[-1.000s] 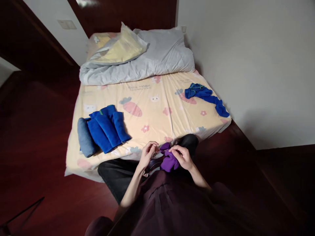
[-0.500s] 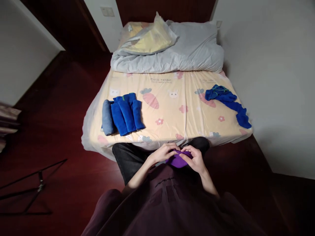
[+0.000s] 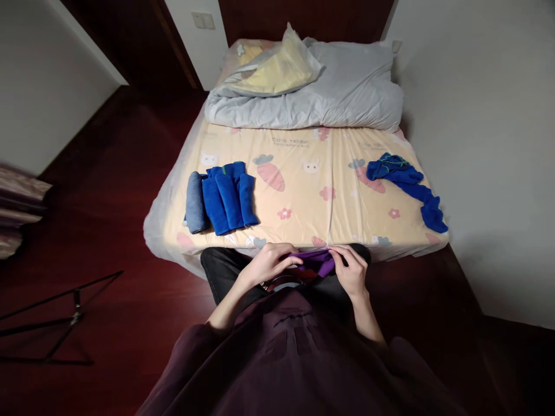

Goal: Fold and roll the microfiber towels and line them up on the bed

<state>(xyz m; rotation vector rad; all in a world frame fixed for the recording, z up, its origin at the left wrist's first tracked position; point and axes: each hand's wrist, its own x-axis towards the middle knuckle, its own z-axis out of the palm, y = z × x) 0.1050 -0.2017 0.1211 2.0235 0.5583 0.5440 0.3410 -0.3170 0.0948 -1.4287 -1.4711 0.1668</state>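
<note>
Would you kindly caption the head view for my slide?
Both hands, left hand and right hand, grip a purple cloth before a bed with rolled blue towels.

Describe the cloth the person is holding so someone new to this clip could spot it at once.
Start at the bed with the carrot-print sheet and drop to its near edge, where the left hand and right hand meet. The purple cloth is pinched between them. Every other cloth, the rolled towels and the loose cloth, is blue and lies on the sheet.

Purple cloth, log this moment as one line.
left hand grips purple cloth | right hand grips it | rolled blue towels on bed
</note>
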